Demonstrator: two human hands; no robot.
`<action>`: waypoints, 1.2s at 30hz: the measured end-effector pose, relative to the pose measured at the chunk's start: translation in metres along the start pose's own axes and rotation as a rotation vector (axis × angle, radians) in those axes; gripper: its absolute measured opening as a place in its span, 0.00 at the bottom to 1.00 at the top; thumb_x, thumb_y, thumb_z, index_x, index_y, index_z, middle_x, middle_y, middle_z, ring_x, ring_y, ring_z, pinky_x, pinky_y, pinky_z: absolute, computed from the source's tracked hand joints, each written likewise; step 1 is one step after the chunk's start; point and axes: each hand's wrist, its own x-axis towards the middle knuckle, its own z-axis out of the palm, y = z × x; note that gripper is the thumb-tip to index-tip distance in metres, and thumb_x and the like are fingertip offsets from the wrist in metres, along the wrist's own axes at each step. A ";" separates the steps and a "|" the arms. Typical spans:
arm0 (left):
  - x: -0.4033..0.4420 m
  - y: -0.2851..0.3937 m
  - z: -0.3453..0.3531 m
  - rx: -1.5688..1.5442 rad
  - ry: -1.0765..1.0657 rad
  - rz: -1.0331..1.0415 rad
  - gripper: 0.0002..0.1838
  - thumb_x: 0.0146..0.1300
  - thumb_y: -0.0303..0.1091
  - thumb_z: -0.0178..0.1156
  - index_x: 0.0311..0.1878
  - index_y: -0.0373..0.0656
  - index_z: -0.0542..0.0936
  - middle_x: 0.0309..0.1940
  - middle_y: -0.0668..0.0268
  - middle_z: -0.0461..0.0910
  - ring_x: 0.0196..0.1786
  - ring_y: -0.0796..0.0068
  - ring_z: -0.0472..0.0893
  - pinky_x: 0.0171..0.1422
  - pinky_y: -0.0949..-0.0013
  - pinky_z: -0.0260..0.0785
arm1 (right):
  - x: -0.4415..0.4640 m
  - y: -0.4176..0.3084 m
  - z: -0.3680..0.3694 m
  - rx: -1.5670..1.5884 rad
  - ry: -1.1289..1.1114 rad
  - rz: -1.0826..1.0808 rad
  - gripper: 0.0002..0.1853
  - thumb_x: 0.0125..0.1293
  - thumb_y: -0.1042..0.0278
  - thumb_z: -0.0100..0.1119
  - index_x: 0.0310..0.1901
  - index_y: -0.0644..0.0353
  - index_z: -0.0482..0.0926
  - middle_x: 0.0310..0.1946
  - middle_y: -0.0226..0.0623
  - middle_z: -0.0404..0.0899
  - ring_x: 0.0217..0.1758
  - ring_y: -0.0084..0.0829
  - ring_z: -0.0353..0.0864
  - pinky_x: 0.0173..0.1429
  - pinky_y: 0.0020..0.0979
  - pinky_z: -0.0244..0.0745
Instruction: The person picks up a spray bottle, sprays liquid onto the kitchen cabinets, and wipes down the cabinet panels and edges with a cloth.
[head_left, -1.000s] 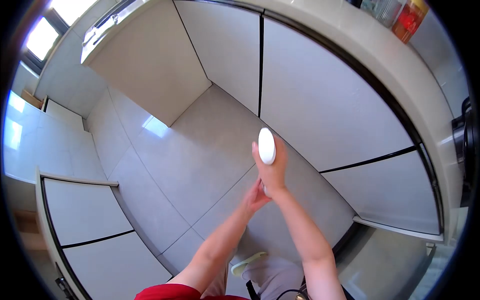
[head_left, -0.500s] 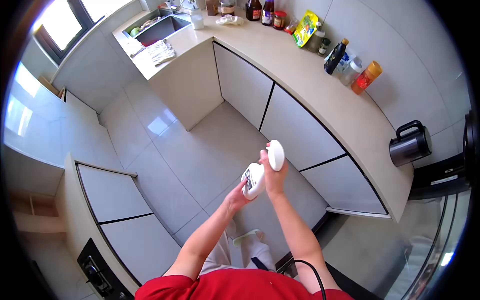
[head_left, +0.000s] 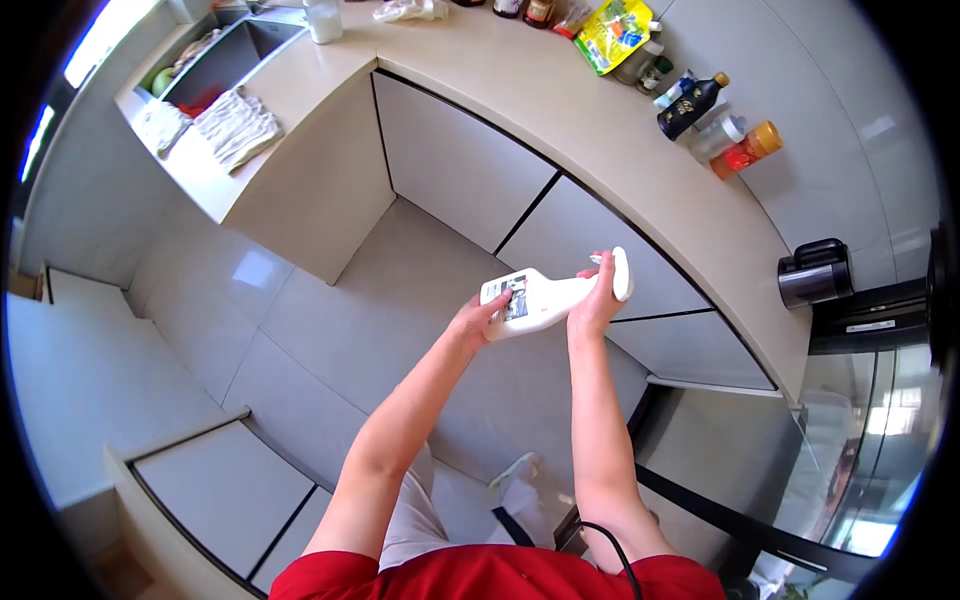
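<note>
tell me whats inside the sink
In the sink, a green round thing and some pale items show on the left, with something red low down by the cloth. The near rim hides part of the bottom; anything there can't be seen.

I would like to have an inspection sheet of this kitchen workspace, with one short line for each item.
Surface: beige counter, no spill seen.
Job's things: white spray bottle, tilted, held above the floor; label partly covered by fingers.
Clutter: white cloths beside the sink; yellow packet, black bottle and orange-capped bottle along the wall.
Hands: left hand on the bottle's body, right hand at its spray head.
Cables: black cord near the right arm; ends not traceable.
Surroundings: kettle at the counter's far right.
</note>
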 end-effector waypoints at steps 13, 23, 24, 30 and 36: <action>0.042 0.102 -0.107 -0.271 -0.036 0.014 0.25 0.63 0.39 0.62 0.60 0.43 0.66 0.48 0.65 0.79 0.49 0.73 0.80 0.52 0.64 0.75 | -0.004 0.090 0.157 -0.032 -0.029 0.002 0.12 0.59 0.64 0.65 0.41 0.62 0.78 0.35 0.31 0.79 0.23 0.21 0.71 0.31 0.26 0.69; 0.049 0.146 -0.167 -0.192 0.087 0.048 0.26 0.62 0.52 0.61 0.59 0.53 0.69 0.47 0.74 0.79 0.48 0.80 0.77 0.45 0.67 0.70 | -0.033 0.111 0.256 -0.114 -0.179 0.024 0.15 0.58 0.62 0.66 0.43 0.61 0.77 0.35 0.31 0.79 0.26 0.21 0.72 0.34 0.26 0.70; 0.047 0.153 -0.173 -0.202 0.081 0.060 0.24 0.62 0.55 0.60 0.57 0.55 0.70 0.46 0.75 0.79 0.46 0.80 0.78 0.44 0.66 0.71 | -0.035 0.114 0.271 -0.110 -0.198 0.025 0.15 0.58 0.62 0.66 0.43 0.61 0.77 0.35 0.31 0.79 0.26 0.21 0.72 0.34 0.26 0.70; 0.049 0.193 -0.206 -0.350 0.086 0.167 0.23 0.61 0.56 0.60 0.53 0.55 0.73 0.46 0.75 0.79 0.45 0.78 0.77 0.45 0.64 0.71 | -0.040 0.133 0.343 -0.137 -0.367 0.026 0.15 0.58 0.62 0.67 0.41 0.63 0.79 0.31 0.30 0.79 0.25 0.21 0.74 0.31 0.26 0.70; 0.048 0.223 -0.209 -0.392 0.161 0.180 0.25 0.60 0.57 0.61 0.55 0.54 0.73 0.49 0.71 0.77 0.50 0.74 0.75 0.50 0.59 0.69 | -0.021 0.150 0.377 -0.109 -0.417 0.005 0.11 0.57 0.66 0.66 0.38 0.63 0.79 0.30 0.33 0.80 0.21 0.23 0.74 0.26 0.26 0.71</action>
